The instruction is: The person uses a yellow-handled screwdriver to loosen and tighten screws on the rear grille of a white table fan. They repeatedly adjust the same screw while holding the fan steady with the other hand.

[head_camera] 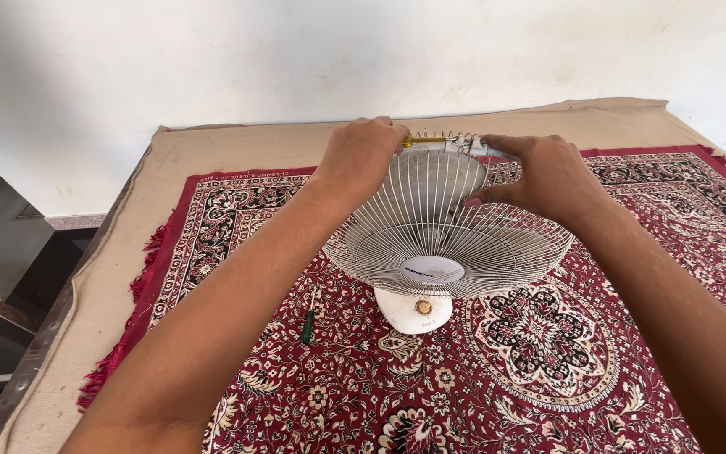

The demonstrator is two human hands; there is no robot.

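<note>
Green-handled screwdriver [307,325] lies loose on the red patterned rug [548,395], left of centre. Left hand [361,155] closed around a yellow-handled tool [422,140] at the fan guard's [447,235] top rim, likely working a fastener there. Right hand [544,172] clamps the rim, steadying it. Guard, frame centre: white wire, grimy, tilted over a white base [413,313].

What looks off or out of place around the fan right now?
The fan grille looks grimy and sits tilted, its far rim lifted between the left hand and right hand. A green-handled screwdriver lies loose on the red patterned rug beside the fan's white base. Nothing is spilled.
</note>
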